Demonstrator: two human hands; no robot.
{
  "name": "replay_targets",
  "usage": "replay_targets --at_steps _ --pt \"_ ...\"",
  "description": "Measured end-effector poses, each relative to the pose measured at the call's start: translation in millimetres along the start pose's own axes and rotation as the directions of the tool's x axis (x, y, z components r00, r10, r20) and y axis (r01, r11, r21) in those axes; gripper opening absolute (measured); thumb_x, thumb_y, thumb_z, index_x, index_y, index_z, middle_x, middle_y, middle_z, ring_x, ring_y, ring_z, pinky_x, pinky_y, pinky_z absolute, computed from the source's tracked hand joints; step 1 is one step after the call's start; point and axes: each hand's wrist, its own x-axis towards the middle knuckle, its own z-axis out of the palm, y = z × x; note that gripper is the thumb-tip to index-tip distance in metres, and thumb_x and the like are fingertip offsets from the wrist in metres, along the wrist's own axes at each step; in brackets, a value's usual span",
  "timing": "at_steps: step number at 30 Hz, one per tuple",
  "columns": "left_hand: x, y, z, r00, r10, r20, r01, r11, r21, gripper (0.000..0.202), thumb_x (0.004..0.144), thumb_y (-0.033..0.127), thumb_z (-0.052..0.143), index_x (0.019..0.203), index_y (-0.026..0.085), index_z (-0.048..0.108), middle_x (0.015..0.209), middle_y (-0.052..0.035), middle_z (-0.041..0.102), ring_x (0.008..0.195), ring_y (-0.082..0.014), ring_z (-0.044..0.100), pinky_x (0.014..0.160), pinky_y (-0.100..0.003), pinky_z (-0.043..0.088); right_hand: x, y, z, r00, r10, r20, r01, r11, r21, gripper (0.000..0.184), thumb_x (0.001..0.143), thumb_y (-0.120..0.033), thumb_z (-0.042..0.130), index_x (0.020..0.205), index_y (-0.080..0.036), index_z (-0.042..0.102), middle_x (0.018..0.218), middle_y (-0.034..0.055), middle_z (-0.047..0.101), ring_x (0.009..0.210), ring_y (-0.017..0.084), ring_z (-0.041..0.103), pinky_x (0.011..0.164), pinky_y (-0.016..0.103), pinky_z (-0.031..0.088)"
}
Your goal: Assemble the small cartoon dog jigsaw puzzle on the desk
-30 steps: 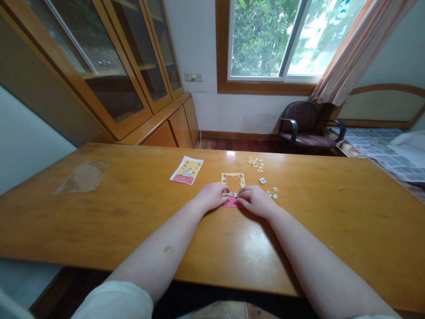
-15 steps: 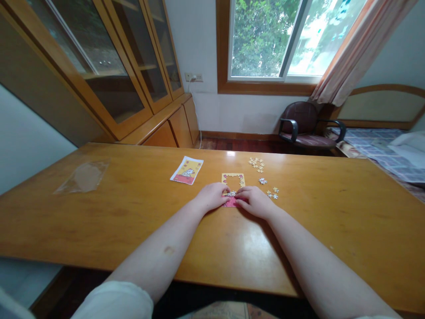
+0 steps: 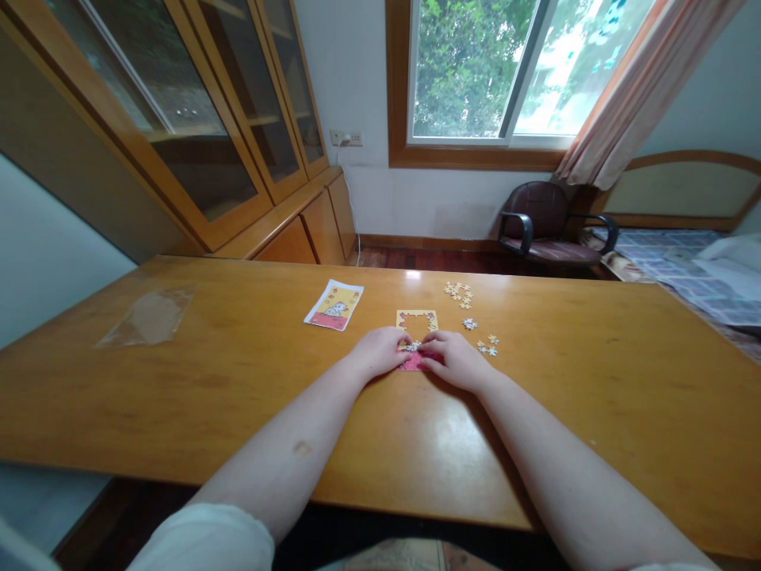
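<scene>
A small, partly assembled jigsaw puzzle (image 3: 417, 363) lies on the table, with a yellow border at its far side and pink at its near side. Its middle has a gap where the wood shows. My left hand (image 3: 380, 352) grips the puzzle's left side, fingers curled and thumb on the pink part. From the right, my right hand (image 3: 455, 358) has its fingers closed over a puzzle piece at the near edge of the gap; the fingertips partly cover it. Loose puzzle pieces (image 3: 488, 346) lie right of this hand, and a small clump of pieces (image 3: 469, 323) sits just beyond them.
More yellow pieces (image 3: 459, 294) are grouped farther back. A picture card (image 3: 334, 305) with a white animal lies left of the puzzle. Clear plastic wrapping (image 3: 148, 316) rests at the table's far left. Behind the table (image 3: 250, 396) stand a glass-door cabinet (image 3: 238, 119) and an armchair (image 3: 538, 222).
The right fingertips have shifted very slightly left over the puzzle. Otherwise both hands and the pieces look the same.
</scene>
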Motion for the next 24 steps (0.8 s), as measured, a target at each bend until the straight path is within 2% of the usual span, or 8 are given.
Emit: replay_targets --at_steps 24 --pt "0.2 0.5 -0.6 1.0 -0.003 0.003 0.004 1.0 -0.01 0.029 0.08 0.04 0.062 0.103 0.025 0.069 0.092 -0.0046 0.069 0.088 -0.0207 0.064 0.075 -0.026 0.047 0.0 0.0 1.9 1.0 0.004 0.01 -0.003 1.0 -0.021 0.026 0.087 -0.038 0.059 0.103 -0.022 0.072 0.108 0.0086 0.065 0.095 0.02 0.061 0.091 0.035 0.046"
